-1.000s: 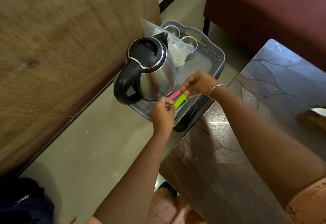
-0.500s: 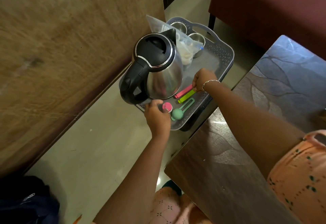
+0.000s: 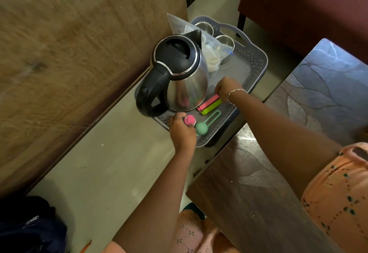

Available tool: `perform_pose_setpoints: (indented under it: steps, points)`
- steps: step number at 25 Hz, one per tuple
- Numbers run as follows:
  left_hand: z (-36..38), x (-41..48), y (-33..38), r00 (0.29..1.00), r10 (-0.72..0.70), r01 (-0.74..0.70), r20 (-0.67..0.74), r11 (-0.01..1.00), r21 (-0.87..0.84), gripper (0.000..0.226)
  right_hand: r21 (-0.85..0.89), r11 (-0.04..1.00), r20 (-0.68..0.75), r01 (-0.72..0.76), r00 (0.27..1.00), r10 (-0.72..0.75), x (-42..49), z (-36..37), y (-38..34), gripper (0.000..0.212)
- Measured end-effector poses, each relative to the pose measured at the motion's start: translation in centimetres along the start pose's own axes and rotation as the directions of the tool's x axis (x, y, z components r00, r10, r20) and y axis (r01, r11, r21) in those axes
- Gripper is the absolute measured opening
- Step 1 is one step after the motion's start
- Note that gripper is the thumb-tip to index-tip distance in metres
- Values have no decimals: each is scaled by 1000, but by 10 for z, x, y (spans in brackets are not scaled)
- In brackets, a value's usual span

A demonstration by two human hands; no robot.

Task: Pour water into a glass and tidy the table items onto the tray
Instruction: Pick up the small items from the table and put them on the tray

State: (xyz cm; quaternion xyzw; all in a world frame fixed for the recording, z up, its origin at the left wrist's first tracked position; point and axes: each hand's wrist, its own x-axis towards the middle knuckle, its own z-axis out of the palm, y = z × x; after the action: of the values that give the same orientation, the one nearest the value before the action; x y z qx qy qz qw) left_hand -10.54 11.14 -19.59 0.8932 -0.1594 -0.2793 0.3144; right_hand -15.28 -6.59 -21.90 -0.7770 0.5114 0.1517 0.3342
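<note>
A grey plastic tray [image 3: 256, 57] carries a steel kettle [image 3: 185, 85] with a black lid and handle. Behind the kettle are a clear plastic bag [image 3: 214, 53] and two steel cups [image 3: 225, 41]. A pink bar clip [image 3: 208, 103] and a lime green bar clip [image 3: 212, 107] lie side by side by the kettle's base. A mint round-headed piece [image 3: 201, 128] lies nearer me. My left hand [image 3: 182, 133] is at the tray's near corner, fingers on a pink round-headed piece [image 3: 189, 120]. My right hand [image 3: 227, 88] is curled over the far end of the pink clip; its grip is hidden.
The tray rests on a pale surface [image 3: 111, 173] beside a tall wooden panel [image 3: 79, 53]. A dark patterned table [image 3: 278, 173] stands at the right, its edge close to the tray. A maroon seat [image 3: 308, 3] is behind, and a dark bag [image 3: 29, 227] lies at bottom left.
One second ago both hands held the coloured pieces together above the tray. They now lie on the tray, and my hands have moved apart.
</note>
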Motion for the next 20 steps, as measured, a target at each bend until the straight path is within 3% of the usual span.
perform_pose_setpoints:
  steps: [9,20]
  points:
    - [2,0,3,1000,-14,14,1,1000,12,27,36,999,3,-27,1000,27,-4,4,-1,25]
    - [0,-1,-4,999,-6,8,34,997,-75,30,132,990,-11,41,999,-40,-14,3,-6,25]
